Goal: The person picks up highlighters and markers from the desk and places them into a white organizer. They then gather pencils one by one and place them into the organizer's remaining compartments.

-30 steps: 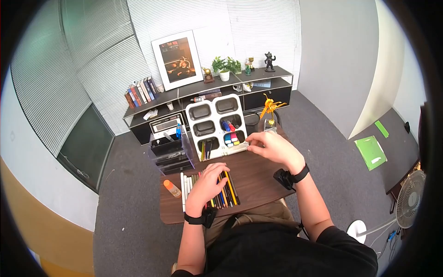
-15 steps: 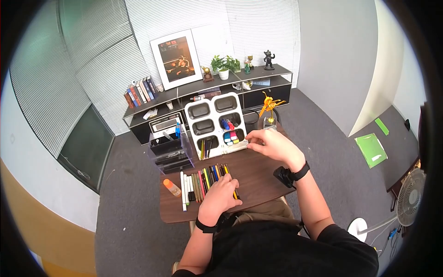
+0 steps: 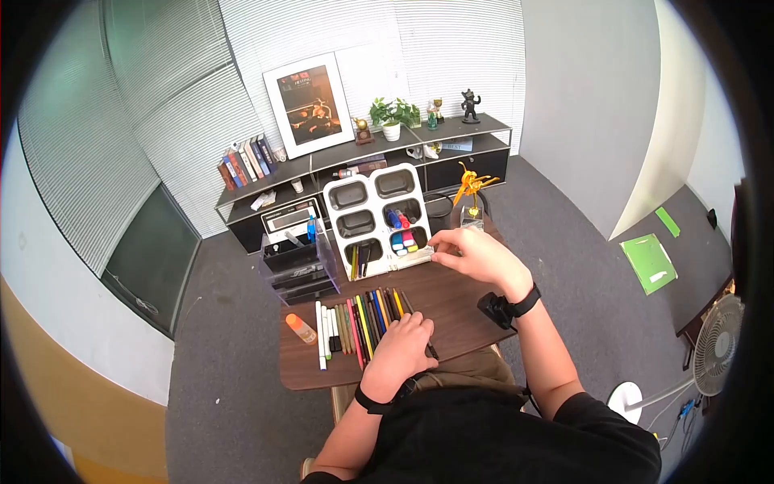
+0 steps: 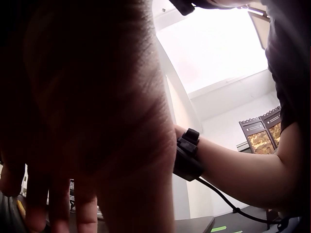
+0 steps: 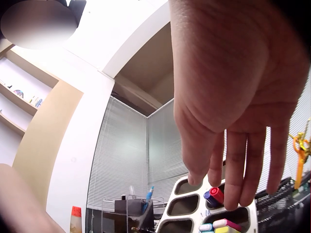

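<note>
On the brown table [image 3: 459, 315], several pens and pencils lie side by side, from white markers [image 3: 321, 335] on the left to a dark pencil [image 3: 409, 302] on the right. Over the right end of this row rests my left hand [image 3: 401, 347], its fingers extended across the pencils and thumb near the dark one's lower end. My right hand [image 3: 481, 260] hovers at the lower right corner of a white organizer [image 3: 372, 211], fingertips by its edge. In the right wrist view its fingers hang loosely straight before a blue marker [image 5: 210, 199] and a red marker [image 5: 216, 195].
A glue stick [image 3: 301, 328] with an orange cap lies left of the row. Behind it stands a clear drawer box [image 3: 300, 266] with pens on top. An orange figurine [image 3: 472, 189] stands beyond my right hand. A low shelf [image 3: 322, 169] runs along the back.
My left hand has slid rightward across the row and toward the table's near edge, uncovering the pens on the left and middle. The right hand has stayed by the organizer.
</note>
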Action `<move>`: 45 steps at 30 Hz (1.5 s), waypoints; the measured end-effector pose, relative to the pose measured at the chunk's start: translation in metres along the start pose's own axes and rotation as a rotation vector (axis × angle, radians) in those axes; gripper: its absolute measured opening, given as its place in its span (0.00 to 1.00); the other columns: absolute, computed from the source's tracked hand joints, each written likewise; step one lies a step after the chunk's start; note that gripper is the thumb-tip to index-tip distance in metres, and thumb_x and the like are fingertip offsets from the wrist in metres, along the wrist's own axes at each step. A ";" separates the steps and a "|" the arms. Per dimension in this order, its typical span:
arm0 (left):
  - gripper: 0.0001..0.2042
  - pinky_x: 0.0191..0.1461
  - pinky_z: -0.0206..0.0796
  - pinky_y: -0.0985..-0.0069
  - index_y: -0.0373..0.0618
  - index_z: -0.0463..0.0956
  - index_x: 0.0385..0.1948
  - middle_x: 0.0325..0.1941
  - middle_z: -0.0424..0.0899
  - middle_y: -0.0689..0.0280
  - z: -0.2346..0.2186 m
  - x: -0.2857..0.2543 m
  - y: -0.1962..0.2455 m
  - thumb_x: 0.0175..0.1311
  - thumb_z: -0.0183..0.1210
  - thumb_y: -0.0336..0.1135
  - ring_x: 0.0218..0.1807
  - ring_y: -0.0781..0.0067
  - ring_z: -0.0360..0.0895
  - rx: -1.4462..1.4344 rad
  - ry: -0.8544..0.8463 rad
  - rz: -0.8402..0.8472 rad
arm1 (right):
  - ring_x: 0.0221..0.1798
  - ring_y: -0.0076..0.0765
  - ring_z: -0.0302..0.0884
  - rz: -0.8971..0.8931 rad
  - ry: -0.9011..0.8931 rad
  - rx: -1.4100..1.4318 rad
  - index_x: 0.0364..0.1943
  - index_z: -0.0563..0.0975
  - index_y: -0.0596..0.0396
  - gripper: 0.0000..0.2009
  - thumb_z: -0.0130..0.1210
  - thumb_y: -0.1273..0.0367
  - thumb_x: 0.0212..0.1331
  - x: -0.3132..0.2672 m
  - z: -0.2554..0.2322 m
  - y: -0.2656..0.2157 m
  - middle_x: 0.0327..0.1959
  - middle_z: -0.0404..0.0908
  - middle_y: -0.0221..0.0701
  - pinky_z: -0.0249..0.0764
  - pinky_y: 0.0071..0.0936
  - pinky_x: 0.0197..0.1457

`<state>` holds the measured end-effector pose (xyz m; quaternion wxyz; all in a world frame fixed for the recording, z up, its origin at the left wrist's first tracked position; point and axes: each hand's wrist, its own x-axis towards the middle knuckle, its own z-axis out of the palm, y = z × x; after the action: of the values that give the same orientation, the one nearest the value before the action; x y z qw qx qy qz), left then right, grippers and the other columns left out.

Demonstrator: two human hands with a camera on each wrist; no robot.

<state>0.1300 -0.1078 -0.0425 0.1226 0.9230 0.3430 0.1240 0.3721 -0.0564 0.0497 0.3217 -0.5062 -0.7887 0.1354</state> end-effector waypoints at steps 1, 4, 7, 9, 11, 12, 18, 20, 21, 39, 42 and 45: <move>0.26 0.67 0.73 0.57 0.41 0.80 0.46 0.50 0.80 0.56 0.001 0.001 0.004 0.47 0.84 0.37 0.60 0.49 0.78 -0.007 0.006 -0.006 | 0.43 0.51 0.92 -0.006 0.000 -0.007 0.53 0.87 0.60 0.15 0.66 0.63 0.71 0.000 0.000 -0.001 0.37 0.93 0.44 0.85 0.43 0.50; 0.25 0.64 0.74 0.56 0.41 0.79 0.44 0.48 0.80 0.56 0.005 0.003 0.009 0.47 0.83 0.37 0.59 0.49 0.79 -0.003 0.021 -0.001 | 0.43 0.52 0.92 -0.005 0.001 0.003 0.53 0.87 0.60 0.15 0.67 0.63 0.70 0.001 0.002 0.001 0.37 0.93 0.43 0.85 0.44 0.50; 0.20 0.62 0.74 0.56 0.41 0.79 0.41 0.45 0.81 0.56 0.008 0.005 0.013 0.50 0.80 0.36 0.55 0.49 0.82 -0.003 0.047 0.039 | 0.42 0.52 0.92 -0.004 0.002 0.013 0.53 0.87 0.59 0.15 0.67 0.63 0.70 0.001 0.002 0.003 0.37 0.92 0.43 0.85 0.44 0.50; 0.17 0.60 0.74 0.56 0.41 0.79 0.39 0.43 0.82 0.56 0.007 0.006 0.016 0.52 0.77 0.35 0.53 0.49 0.83 -0.013 0.064 0.067 | 0.42 0.52 0.92 -0.006 0.002 0.010 0.53 0.87 0.59 0.15 0.67 0.63 0.70 0.001 0.002 0.003 0.37 0.92 0.43 0.85 0.44 0.50; 0.12 0.59 0.77 0.56 0.38 0.82 0.37 0.38 0.86 0.53 0.003 0.009 0.018 0.55 0.72 0.33 0.47 0.49 0.88 -0.014 0.020 0.092 | 0.42 0.52 0.92 -0.008 0.001 0.007 0.53 0.87 0.59 0.15 0.67 0.63 0.70 0.001 0.001 0.003 0.37 0.92 0.43 0.85 0.44 0.50; 0.12 0.59 0.77 0.56 0.38 0.82 0.37 0.38 0.86 0.53 0.002 0.010 0.018 0.55 0.72 0.33 0.47 0.49 0.88 -0.013 0.020 0.093 | 0.42 0.53 0.92 -0.007 0.001 0.006 0.53 0.87 0.59 0.15 0.67 0.63 0.70 0.001 0.001 0.003 0.37 0.92 0.43 0.85 0.44 0.50; 0.05 0.53 0.73 0.58 0.42 0.79 0.33 0.31 0.85 0.59 -0.018 0.008 0.020 0.60 0.66 0.30 0.39 0.50 0.85 -0.032 0.201 0.187 | 0.42 0.53 0.92 -0.006 0.002 0.015 0.53 0.87 0.59 0.15 0.67 0.63 0.70 0.002 0.002 0.002 0.37 0.93 0.44 0.85 0.44 0.50; 0.04 0.51 0.72 0.59 0.43 0.79 0.32 0.31 0.85 0.59 -0.032 0.005 0.023 0.61 0.66 0.29 0.38 0.52 0.84 -0.030 0.287 0.182 | 0.42 0.53 0.92 -0.003 0.004 0.018 0.53 0.87 0.59 0.15 0.67 0.63 0.70 0.000 0.002 0.002 0.38 0.93 0.44 0.85 0.45 0.50; 0.04 0.52 0.72 0.60 0.43 0.79 0.33 0.31 0.85 0.60 -0.037 0.004 0.022 0.61 0.66 0.28 0.37 0.54 0.84 -0.025 0.299 0.179 | 0.42 0.53 0.92 -0.006 0.007 0.013 0.53 0.87 0.59 0.15 0.67 0.63 0.71 0.001 0.002 0.003 0.38 0.93 0.44 0.85 0.44 0.50; 0.09 0.43 0.76 0.62 0.39 0.83 0.38 0.34 0.86 0.59 -0.084 -0.004 -0.029 0.57 0.70 0.20 0.36 0.55 0.84 0.077 0.809 0.189 | 0.42 0.53 0.92 -0.005 -0.005 0.002 0.53 0.87 0.59 0.15 0.67 0.62 0.71 0.001 0.001 -0.001 0.36 0.92 0.44 0.84 0.44 0.48; 0.07 0.44 0.75 0.61 0.37 0.82 0.38 0.34 0.85 0.58 -0.081 -0.005 -0.047 0.60 0.69 0.21 0.38 0.55 0.83 0.063 0.845 0.159 | 0.42 0.53 0.92 -0.008 -0.006 0.008 0.53 0.87 0.59 0.15 0.66 0.62 0.71 0.001 0.003 0.000 0.37 0.92 0.44 0.84 0.44 0.49; 0.07 0.46 0.76 0.60 0.36 0.82 0.39 0.35 0.85 0.57 -0.075 -0.003 -0.058 0.60 0.69 0.20 0.38 0.53 0.84 0.040 0.840 0.086 | 0.42 0.53 0.92 -0.011 -0.003 0.010 0.52 0.87 0.59 0.15 0.66 0.63 0.71 0.001 0.002 0.002 0.37 0.92 0.44 0.85 0.44 0.49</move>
<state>0.0688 -0.0566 0.0096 -0.0511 0.8079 0.3266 0.4878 0.3726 -0.0545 0.0472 0.3236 -0.5000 -0.7912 0.1385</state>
